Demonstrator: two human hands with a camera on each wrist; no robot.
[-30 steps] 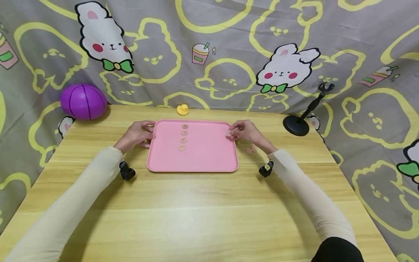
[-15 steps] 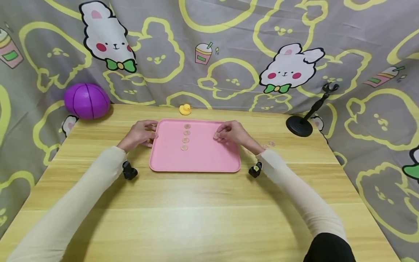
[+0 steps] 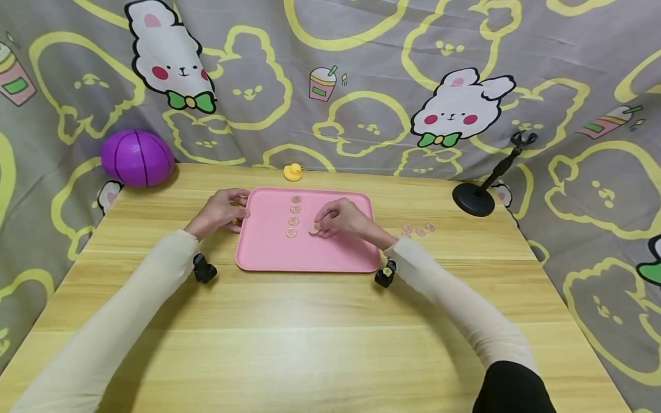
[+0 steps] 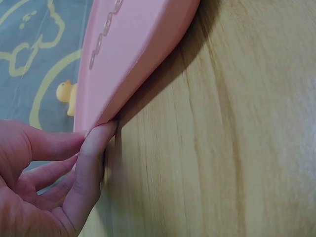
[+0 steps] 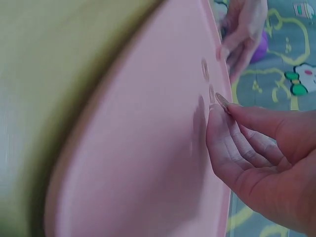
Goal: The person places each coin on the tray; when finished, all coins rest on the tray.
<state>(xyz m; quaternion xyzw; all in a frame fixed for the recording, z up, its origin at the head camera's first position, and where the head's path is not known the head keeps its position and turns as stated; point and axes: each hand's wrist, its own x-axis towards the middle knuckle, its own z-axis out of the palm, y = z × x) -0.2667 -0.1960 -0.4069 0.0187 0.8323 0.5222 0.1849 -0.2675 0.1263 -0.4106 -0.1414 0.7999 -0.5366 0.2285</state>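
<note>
**Coin held over tray, beside the column**

We find a pink tray flat on a wooden table, toward the far side. A column of four coins lies on the tray, left of its middle, running near to far.

The right hand is over the tray, fingertips curled together and pinching one coin just right of the column's nearest coin. The right wrist view shows the coin edge-on between thumb and fingertips, close above the tray surface; we cannot tell whether it touches.

The left hand rests at the tray's left rim. In the left wrist view its fingers are curled, one fingertip pressed against the rim's edge.

A few more coins lie on the table right of the tray, well apart from the right hand.

We judge the coin light, rigid, thin and smooth. It is likely to slip from a loose pinch or skid on the slick tray, so hold is best taken across its edges or flat faces with the fingertips.

Also present: a purple ball far left, a small yellow duck beyond the tray, and a black stand far right.
</note>
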